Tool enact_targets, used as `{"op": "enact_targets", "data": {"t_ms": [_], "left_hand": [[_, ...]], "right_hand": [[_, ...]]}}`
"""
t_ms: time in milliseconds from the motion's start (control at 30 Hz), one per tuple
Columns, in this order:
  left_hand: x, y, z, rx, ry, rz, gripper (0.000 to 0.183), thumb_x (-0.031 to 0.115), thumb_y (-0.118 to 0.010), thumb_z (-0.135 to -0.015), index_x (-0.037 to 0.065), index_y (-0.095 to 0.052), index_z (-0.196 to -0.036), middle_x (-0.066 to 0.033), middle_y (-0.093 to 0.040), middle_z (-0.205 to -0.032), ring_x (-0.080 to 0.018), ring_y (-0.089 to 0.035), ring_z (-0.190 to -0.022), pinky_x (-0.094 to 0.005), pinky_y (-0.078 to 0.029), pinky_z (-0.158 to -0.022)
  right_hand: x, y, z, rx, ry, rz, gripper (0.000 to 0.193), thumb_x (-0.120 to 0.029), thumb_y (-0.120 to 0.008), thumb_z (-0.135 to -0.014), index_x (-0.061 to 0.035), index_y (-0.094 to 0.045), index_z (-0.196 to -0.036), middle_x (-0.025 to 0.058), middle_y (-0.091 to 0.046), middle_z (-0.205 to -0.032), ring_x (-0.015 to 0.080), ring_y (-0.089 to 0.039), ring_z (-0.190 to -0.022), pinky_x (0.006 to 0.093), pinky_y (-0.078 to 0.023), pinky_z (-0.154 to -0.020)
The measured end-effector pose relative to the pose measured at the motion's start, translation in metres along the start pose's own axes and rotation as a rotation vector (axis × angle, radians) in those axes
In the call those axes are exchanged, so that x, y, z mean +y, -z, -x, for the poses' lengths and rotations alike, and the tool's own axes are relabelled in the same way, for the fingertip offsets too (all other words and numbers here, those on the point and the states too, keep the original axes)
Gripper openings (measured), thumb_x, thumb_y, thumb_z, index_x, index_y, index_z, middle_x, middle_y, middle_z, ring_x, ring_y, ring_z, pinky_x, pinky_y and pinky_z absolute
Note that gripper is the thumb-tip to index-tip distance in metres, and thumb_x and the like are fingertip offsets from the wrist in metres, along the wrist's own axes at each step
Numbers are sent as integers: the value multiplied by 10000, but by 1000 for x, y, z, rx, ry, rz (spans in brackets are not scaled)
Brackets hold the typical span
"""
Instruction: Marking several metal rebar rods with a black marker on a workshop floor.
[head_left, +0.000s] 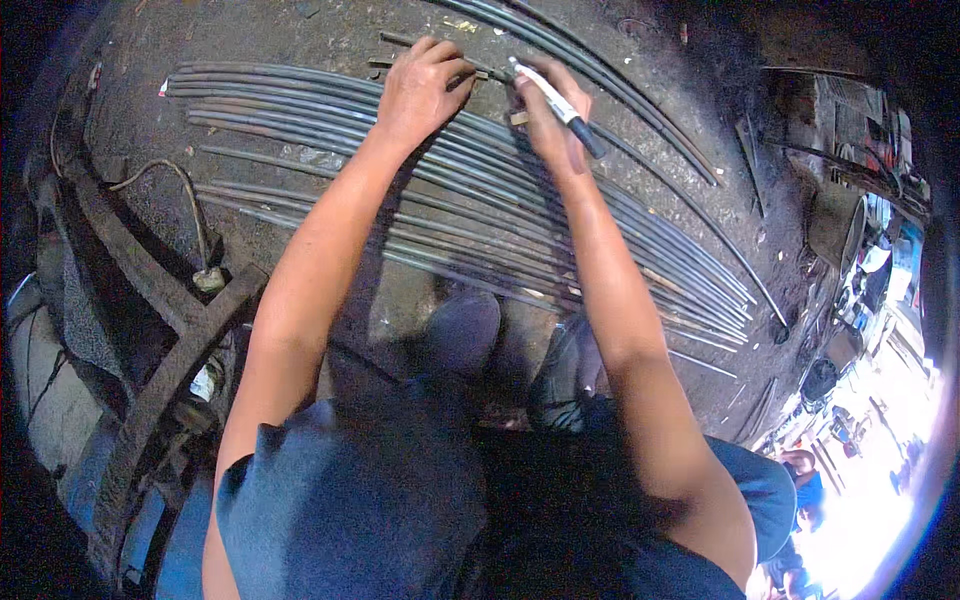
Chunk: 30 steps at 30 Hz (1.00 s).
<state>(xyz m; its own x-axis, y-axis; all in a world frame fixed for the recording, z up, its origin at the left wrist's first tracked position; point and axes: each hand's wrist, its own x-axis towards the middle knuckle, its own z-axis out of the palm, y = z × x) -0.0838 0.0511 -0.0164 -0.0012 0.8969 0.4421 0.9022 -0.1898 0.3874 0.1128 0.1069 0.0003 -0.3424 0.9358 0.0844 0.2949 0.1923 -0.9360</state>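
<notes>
My right hand (552, 118) is closed around a white marker (553, 96) with a dark end, which slants across the hand. My left hand (422, 90), fingers curled, is at a short dark metal bar (380, 64) that pokes out on its left side. A second short piece of metal (396, 39) lies just beyond it. Between the two hands is a small dark metal part (492, 74); whether it belongs to the same bar I cannot tell. Under my wrists, long thin metal rods (480, 165) lie side by side on the ground. My fingers hide their own undersides.
More long rods (640, 110) curve along the far right. On the left stands a heavy, rusty metal frame (185, 320), with a bent cable (190, 190) near it. Clutter and a person (800, 480) are at the right, by bright light. My knees (465, 330) are close to the rods.
</notes>
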Motion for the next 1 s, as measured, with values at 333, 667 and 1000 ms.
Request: {"op": "enact_targets", "data": {"t_ms": [333, 667, 1000], "left_hand": [[-1, 0, -4, -5, 52, 64, 186, 111, -778, -755, 34, -709, -910, -87, -682, -1035, -310, -644, -979, -414, -548, -839], [4, 1, -3, -20, 71, 62, 198, 124, -782, -754, 31, -704, -910, -82, -678, -1045, -310, -641, -987, -419, -545, -845], [2, 2, -8, -25, 77, 67, 211, 125, -785, -748, 15, -699, -906, -87, -681, -1044, -313, -638, -991, -417, -544, -855]], "right_hand": [[6, -19, 11, 1, 275, 223, 231, -102, -731, -772, -21, -591, -937, 227, -678, -771, 428, -682, -725, 482, -558, -672], [9, -20, 13, -28, 275, 289, 257, -113, -737, -761, -31, -574, -942, 223, -670, -760, 426, -675, -721, 486, -552, -673], [9, -21, 8, -5, 314, 298, 235, -114, -734, -766, -37, -568, -914, 216, -662, -744, 426, -666, -698, 490, -551, -657]]}}
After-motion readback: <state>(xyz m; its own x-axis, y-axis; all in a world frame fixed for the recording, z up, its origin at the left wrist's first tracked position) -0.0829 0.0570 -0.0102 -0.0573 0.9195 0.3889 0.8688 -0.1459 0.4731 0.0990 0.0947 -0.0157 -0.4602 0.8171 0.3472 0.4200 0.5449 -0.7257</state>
